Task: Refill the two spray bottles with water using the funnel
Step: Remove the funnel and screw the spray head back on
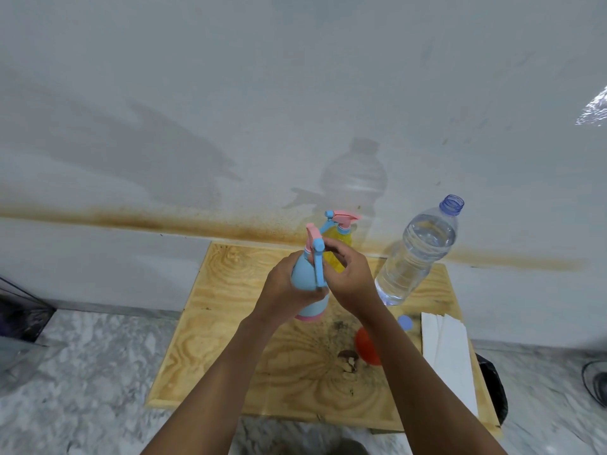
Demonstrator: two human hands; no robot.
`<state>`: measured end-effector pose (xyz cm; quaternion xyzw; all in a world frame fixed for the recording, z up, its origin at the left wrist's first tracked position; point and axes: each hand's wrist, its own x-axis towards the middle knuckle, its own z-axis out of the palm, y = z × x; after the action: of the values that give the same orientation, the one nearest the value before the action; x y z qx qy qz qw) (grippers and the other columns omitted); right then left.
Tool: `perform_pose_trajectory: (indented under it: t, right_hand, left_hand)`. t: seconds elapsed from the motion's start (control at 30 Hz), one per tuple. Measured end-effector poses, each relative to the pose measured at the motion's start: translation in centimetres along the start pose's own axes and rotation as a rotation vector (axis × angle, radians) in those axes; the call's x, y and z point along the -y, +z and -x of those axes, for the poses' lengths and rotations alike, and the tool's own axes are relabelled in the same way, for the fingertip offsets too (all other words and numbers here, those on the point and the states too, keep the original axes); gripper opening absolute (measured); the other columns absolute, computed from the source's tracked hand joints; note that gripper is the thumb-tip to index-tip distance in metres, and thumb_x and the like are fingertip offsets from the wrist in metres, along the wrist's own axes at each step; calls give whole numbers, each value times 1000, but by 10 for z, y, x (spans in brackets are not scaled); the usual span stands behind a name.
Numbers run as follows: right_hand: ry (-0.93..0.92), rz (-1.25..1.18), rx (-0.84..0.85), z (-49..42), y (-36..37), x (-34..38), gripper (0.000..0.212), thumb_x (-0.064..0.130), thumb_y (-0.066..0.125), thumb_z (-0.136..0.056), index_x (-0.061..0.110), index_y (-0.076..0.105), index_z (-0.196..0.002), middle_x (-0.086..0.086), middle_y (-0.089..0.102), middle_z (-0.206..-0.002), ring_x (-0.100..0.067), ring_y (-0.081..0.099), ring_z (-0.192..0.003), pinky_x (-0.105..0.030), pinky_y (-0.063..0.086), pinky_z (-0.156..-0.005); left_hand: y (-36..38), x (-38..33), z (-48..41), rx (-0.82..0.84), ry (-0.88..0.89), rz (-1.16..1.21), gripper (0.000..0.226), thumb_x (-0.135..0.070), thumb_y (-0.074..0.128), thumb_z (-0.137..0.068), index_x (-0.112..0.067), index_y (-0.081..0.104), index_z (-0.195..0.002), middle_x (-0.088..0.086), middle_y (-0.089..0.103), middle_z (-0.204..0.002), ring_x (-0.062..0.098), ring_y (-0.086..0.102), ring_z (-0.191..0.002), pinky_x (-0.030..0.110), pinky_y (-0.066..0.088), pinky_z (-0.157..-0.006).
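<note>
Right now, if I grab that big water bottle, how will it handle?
The water bottle looks nearly full, so probably heavy. Its thin clear wall may flex when squeezed. With the cap off and lying on the board, it could spill if tilted.

The surface left of the blue spray bottle lies bare; to its right stand the uncapped water bottle, orange funnel and white sheets.
</note>
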<state>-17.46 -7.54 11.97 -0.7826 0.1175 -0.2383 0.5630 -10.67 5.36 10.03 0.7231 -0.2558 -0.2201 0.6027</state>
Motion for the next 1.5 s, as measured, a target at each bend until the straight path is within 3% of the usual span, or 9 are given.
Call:
perform_pose_trajectory:
  t: [0.27, 0.43, 0.6, 0.73, 0.83, 0.93, 1.13, 1.3, 1.5]
  right_hand:
    - [84, -39, -129, -1, 8, 2, 34, 26, 84, -77, 19, 65, -105, 1, 70, -103, -11, 64, -101, -7, 44, -85]
    - [37, 21, -51, -1, 6, 2, 46, 48, 66, -80, 17, 69, -113, 3, 65, -111, -9, 60, -108, -14, 45, -91]
    - [72, -79, -105, 1, 7, 4, 28, 29, 75, -87, 19, 69, -113, 6, 72, -109, -7, 65, -108, -18, 49, -92]
    - [144, -160, -170, 0, 15, 4, 34, 24, 84, -79, 22, 65, -107, 2, 71, -105, -17, 68, -104, -45, 54, -97]
    - [148, -165, -101, 0, 12, 5, 38, 30, 77, -84, 21, 63, -119, 2, 70, -114, -18, 65, -111, -51, 50, -101]
    - [142, -148, -43, 2, 7, 7, 35, 31, 65, -93, 22, 65, -127, 5, 71, -118, -16, 64, -116, -49, 51, -102]
    - [140, -100, -230, 3, 19, 8, 36, 20, 85, -78, 18, 62, -106, 2, 69, -103, -13, 66, -102, -41, 53, -97]
    - [170, -146, -93, 6, 13, 7, 43, 33, 67, -93, 19, 61, -133, 5, 68, -126, -13, 63, -118, -44, 53, -101]
    - [170, -136, -367, 11, 28, 14, 33, 23, 83, -80, 21, 69, -111, 7, 72, -106, -8, 67, -101, -31, 58, -85]
  left_hand:
    - [8, 5, -4, -56, -11, -10, 53, -15, 88, -68, -28, 62, -112, -3, 70, -105, 10, 69, -96, 37, 61, -80]
    - [7, 3, -6, -52, 6, -1, 60, -21, 88, -68, -30, 62, -121, -11, 70, -110, 10, 69, -102, 31, 60, -80]
    - [7, -4, -6, -64, 19, 32, 55, -15, 89, -69, -33, 63, -114, -8, 71, -103, 13, 70, -96, 32, 61, -74]
    - [7, -9, -5, -60, 32, 35, 55, -16, 87, -65, -39, 63, -109, -10, 70, -102, 11, 69, -94, 34, 60, -73]
    - [7, -11, -4, -51, 38, 33, 56, -11, 87, -69, -36, 64, -113, -10, 71, -103, 10, 69, -94, 31, 60, -72]
    - [8, -10, -4, -60, 34, 33, 60, -16, 88, -69, -30, 62, -122, -7, 70, -108, 14, 69, -98, 32, 61, -73]
    - [10, -16, -1, -88, 26, 44, 61, 3, 83, -69, -29, 62, -116, -11, 70, -101, -4, 67, -87, 18, 55, -67]
    - [9, -19, 1, -85, 29, 37, 62, -4, 85, -71, -28, 59, -121, -10, 67, -104, -6, 65, -88, 15, 53, -65]
    - [10, -18, 0, -82, 38, 2, 53, -7, 79, -66, -22, 64, -114, -4, 68, -101, 2, 65, -84, 15, 50, -63]
